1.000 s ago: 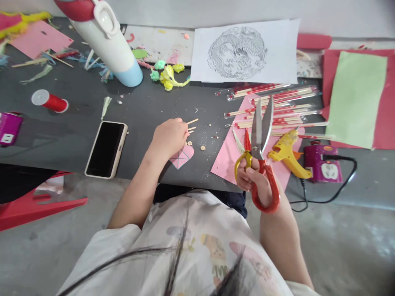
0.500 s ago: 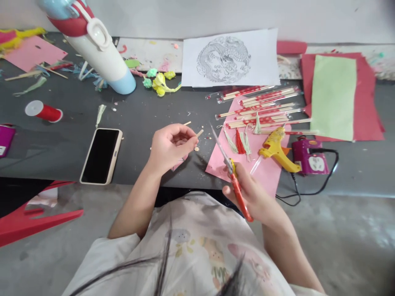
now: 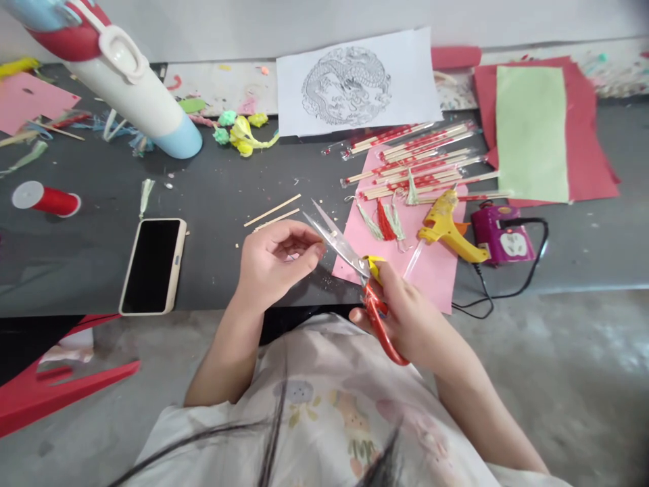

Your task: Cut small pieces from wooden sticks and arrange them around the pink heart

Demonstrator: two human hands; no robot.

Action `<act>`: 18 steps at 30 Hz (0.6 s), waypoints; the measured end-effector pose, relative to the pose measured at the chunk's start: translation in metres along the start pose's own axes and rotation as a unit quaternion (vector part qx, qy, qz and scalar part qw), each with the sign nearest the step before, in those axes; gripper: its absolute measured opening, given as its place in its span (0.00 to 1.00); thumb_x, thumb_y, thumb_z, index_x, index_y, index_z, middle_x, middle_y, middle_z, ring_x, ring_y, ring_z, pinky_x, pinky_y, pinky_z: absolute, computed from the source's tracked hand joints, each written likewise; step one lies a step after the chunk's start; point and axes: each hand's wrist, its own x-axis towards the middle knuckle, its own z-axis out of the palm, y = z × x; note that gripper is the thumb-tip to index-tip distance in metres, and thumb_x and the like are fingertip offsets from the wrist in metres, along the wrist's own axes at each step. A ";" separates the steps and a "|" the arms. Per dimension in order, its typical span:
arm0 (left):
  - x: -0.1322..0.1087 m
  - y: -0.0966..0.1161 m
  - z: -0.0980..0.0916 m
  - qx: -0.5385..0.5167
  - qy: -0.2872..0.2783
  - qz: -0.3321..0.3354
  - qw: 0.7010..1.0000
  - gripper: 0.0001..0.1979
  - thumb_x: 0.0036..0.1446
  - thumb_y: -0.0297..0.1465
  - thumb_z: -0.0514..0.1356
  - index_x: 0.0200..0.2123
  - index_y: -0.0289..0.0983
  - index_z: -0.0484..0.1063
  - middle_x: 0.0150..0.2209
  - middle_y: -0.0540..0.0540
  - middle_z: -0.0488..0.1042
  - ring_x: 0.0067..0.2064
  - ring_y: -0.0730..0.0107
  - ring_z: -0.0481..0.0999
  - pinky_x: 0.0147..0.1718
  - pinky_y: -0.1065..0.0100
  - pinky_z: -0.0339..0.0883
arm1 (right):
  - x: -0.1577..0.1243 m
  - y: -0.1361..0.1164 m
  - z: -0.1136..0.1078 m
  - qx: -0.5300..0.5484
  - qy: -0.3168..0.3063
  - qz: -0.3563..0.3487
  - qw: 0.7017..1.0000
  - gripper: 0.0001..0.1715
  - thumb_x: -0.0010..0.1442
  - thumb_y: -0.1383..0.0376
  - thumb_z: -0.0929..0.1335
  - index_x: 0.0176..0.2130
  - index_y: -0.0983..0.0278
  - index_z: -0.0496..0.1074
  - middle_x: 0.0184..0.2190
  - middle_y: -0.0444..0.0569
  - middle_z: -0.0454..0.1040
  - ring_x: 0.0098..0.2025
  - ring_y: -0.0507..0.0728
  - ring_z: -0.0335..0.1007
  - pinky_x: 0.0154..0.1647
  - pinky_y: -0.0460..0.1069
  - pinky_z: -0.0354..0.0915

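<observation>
My left hand point(image 3: 278, 264) is closed in a pinch at the table's front edge, thumb against fingertips, on a thin wooden stick that the fingers mostly hide. A small pale bit point(image 3: 333, 234) shows by the blades just beyond the fingertips. In my right hand point(image 3: 413, 321) are scissors point(image 3: 349, 257) with red and yellow handles, their blades parted and pointing up-left, close to the left fingertips. Two thin wooden sticks point(image 3: 272, 210) lie behind my left hand, and small crumbs are scattered around. Part of something pink is under the left hand.
On the right are pink paper point(image 3: 430, 277), tassels point(image 3: 384, 220), wrapped chopsticks point(image 3: 426, 162), a yellow glue gun point(image 3: 446, 226) and a purple box point(image 3: 501, 233) with a black cable. A phone point(image 3: 153, 267), red thread spool point(image 3: 46, 199) and tall bottle point(image 3: 136, 91) stand left.
The scissors have opened and moved left to my left fingertips. The stick end that stuck out of my left fingers no longer shows plainly. The view has shifted slightly.
</observation>
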 end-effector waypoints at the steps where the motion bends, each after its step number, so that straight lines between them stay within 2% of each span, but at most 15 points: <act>1: -0.001 -0.001 0.000 0.004 0.002 0.007 1.000 0.04 0.49 0.29 0.68 0.30 0.37 0.77 0.26 0.50 0.78 0.26 0.75 0.76 0.25 0.77 0.72 | -0.001 0.000 0.000 -0.001 -0.001 -0.001 1.000 0.24 0.63 0.48 0.65 0.46 0.60 0.54 0.31 0.49 0.68 0.31 0.59 0.65 0.29 0.52 0.61; 5: -0.003 -0.003 0.000 0.007 0.002 0.038 0.999 0.04 0.49 0.27 0.68 0.30 0.38 0.78 0.26 0.51 0.78 0.26 0.75 0.77 0.25 0.78 0.73 | -0.002 -0.002 0.000 0.000 -0.014 0.005 1.000 0.23 0.63 0.50 0.66 0.46 0.61 0.54 0.33 0.49 0.69 0.32 0.59 0.67 0.29 0.50 0.60; 11: -0.007 -0.002 -0.004 0.044 0.015 0.036 0.998 0.04 0.48 0.26 0.69 0.30 0.38 0.79 0.27 0.51 0.79 0.25 0.75 0.78 0.24 0.79 0.73 | -0.002 -0.003 0.000 0.011 -0.021 0.009 1.000 0.21 0.63 0.50 0.67 0.43 0.60 0.54 0.38 0.51 0.69 0.35 0.59 0.67 0.28 0.48 0.60; 18: -0.006 0.000 -0.005 0.081 0.023 0.040 0.996 0.04 0.48 0.27 0.69 0.30 0.38 0.79 0.27 0.51 0.78 0.27 0.73 0.78 0.25 0.77 0.74 | -0.004 -0.003 0.001 0.032 -0.042 0.019 0.998 0.22 0.63 0.50 0.67 0.40 0.58 0.52 0.31 0.43 0.65 0.28 0.54 0.62 0.28 0.48 0.59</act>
